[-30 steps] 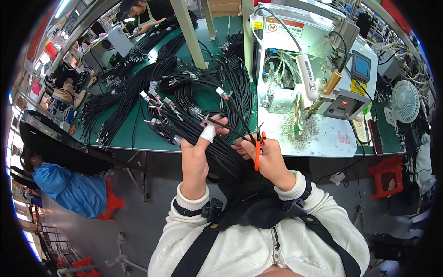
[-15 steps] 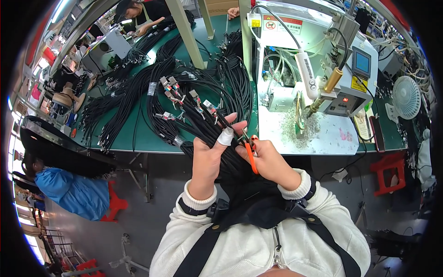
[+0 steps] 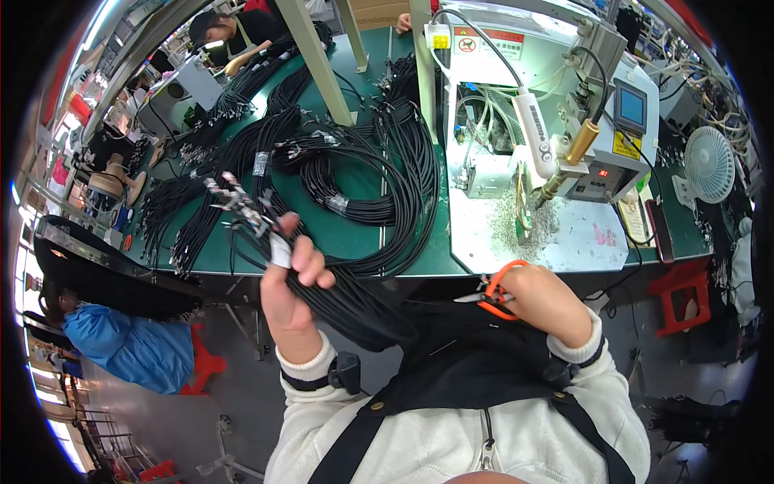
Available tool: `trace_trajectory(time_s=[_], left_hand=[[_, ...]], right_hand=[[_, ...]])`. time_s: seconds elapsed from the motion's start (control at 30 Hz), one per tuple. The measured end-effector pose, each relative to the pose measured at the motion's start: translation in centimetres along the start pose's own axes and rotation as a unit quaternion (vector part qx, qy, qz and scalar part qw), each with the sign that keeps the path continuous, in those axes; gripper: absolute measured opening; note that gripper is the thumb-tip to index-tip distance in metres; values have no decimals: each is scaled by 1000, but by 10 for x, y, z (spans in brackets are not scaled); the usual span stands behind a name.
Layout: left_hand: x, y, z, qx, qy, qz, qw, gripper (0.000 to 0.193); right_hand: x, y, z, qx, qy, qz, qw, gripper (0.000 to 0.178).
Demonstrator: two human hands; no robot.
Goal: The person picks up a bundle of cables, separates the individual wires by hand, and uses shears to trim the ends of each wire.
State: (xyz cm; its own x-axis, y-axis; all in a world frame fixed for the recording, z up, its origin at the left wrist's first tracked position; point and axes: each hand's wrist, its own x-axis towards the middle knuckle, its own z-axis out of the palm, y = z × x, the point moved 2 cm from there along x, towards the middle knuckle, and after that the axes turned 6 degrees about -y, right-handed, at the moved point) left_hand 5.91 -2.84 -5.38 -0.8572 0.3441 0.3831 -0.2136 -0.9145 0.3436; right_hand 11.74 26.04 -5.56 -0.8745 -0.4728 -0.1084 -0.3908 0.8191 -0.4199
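Note:
My left hand (image 3: 292, 284), with white wrap on its thumb, is closed around a bundle of black cables (image 3: 355, 313) in front of the bench edge. The bundle's ends with small metal connectors (image 3: 242, 206) stick out past my fingers to the upper left, somewhat blurred. Its other part hangs down against my black apron. On the right, my right hand (image 3: 542, 300) is closed on a pair of orange-handled scissors (image 3: 501, 289). Their blades point left, away from the cables.
The green bench (image 3: 322, 77) bears coils of black cable (image 3: 403, 185). A machine (image 3: 524, 234) with metal bits on its white plate stands at the right, beside a white fan (image 3: 709, 167). One person (image 3: 226, 40) works across the bench; another in blue (image 3: 129, 343) sits at left.
My left hand has swung the cable bundle left and down. My right hand has drawn the scissors away from it to the right. A coil on the bench now shows uncovered.

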Motion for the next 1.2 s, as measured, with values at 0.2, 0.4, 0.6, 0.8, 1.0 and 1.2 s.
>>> trace_trajectory(time_s=[0.2, 0.4, 0.6, 0.8, 1.0, 1.2], left_hand=[[-28, -56, -19, 245, 63, -198, 947, 23], [-4, -82, 15, 370, 62, -143, 916, 22], [0, -83, 0, 313, 145, -90, 934, 22], [-1, -90, 1, 342, 131, -64, 928, 23], [3, -81, 10, 415, 85, -16, 905, 22], [9, -82, 2, 251, 92, -120, 956, 20]], right_hand=[[13, -23, 0, 257, 57, -86, 961, 16], [51, -44, 12, 349, 215, -92, 907, 23], [63, -47, 17, 311, 325, -139, 882, 26], [56, -50, 19, 295, 359, -135, 875, 17], [57, -45, 30, 329, 282, -96, 896, 11], [61, -34, 42, 452, 162, -12, 877, 13]])
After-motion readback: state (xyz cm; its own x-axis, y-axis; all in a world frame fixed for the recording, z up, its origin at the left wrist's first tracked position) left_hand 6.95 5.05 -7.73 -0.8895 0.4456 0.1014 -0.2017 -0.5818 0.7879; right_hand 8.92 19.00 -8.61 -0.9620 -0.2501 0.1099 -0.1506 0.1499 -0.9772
